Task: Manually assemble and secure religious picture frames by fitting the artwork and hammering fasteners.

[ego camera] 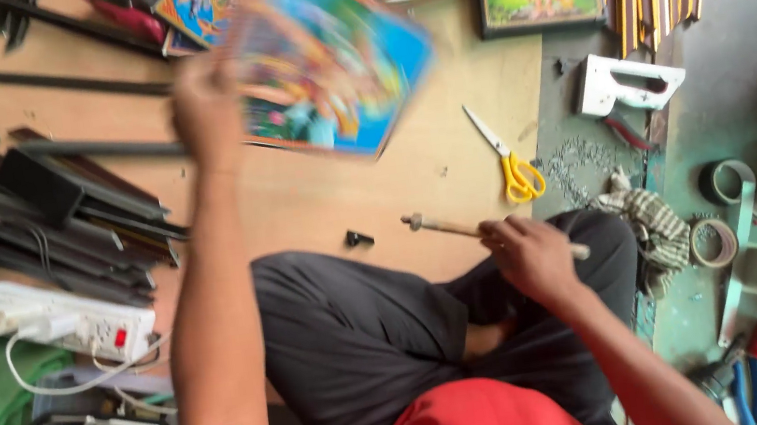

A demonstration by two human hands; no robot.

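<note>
Above the plywood floor point(448, 145), a blurred, colourful blue-bordered print point(330, 63) tilts.

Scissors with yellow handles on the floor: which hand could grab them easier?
Probably the right hand, though it already holds a wooden-handled tool. The scissors lie just beyond it. The left hand is farther off, holding up a colourful picture.
</note>
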